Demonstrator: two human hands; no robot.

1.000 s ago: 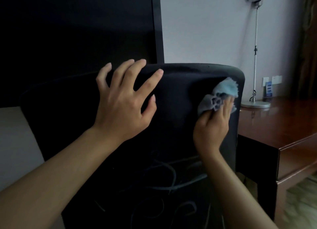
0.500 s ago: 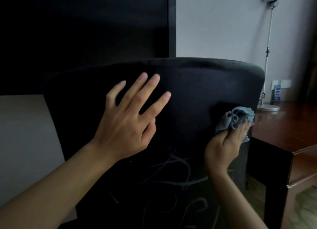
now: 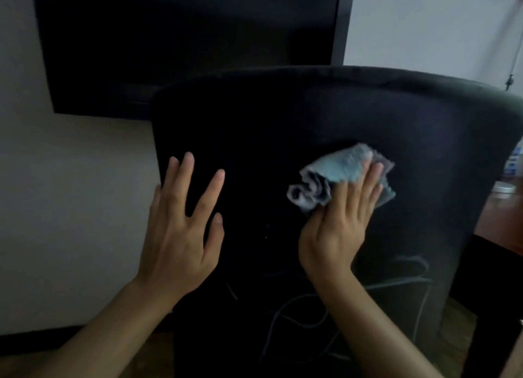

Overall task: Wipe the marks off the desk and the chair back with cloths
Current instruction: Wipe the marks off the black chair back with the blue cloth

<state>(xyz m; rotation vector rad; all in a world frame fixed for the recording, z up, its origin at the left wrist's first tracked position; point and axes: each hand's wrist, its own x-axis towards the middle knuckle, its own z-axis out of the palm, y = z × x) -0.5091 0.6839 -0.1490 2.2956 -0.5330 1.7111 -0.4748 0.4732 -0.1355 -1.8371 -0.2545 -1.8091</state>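
Since half a second ago, I see my right hand (image 3: 338,224) has slid the cloth (image 3: 342,176) leftward from the chair back's (image 3: 368,114) right edge toward its middle. That hand's fingers lie straight, pressing the bunched blue cloth flat against the black back. My left hand (image 3: 181,230) rests spread and empty near the back's left edge. Pale marks (image 3: 396,281) curl below the hands.

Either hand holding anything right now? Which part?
Right hand presses the blue cloth flat against the chair back, straight fingers over its lower right part; no curled grip. Left hand holds nothing.
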